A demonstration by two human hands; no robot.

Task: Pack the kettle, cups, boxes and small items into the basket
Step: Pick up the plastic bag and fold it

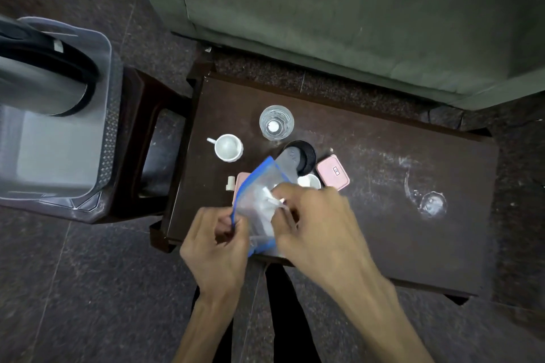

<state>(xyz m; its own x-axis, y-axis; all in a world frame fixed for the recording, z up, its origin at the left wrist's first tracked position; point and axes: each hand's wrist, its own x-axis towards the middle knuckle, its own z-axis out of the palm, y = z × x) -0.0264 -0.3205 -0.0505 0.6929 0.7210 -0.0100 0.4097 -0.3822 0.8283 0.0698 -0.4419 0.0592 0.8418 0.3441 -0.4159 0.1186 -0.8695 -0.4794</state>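
Two hands met over the near edge of the table [383, 215], both closed on a clear bag [259, 200] with a blue zip edge. The left hand [218, 247] pinched the blue edge at the bag's near-left side; the right hand [318, 221] gripped the bag's right side, its fingers curled around something white, though whether that was inside the bag was unclear. The bag's long axis ran from the hands up and away.

Just beyond lay a pink box [333, 172], a second pink box [240, 183] half hidden under the bag, a small white cup [309, 181], a white cap [231, 183] and a black kettle base [299, 158]. Farther off stood a mug [228, 147] and a glass [276, 122].

Well left, on a stool [147, 138], the basket [104, 127] held only the kettle [44, 76]. The left hand was nearer it, so the bag would likely travel left.
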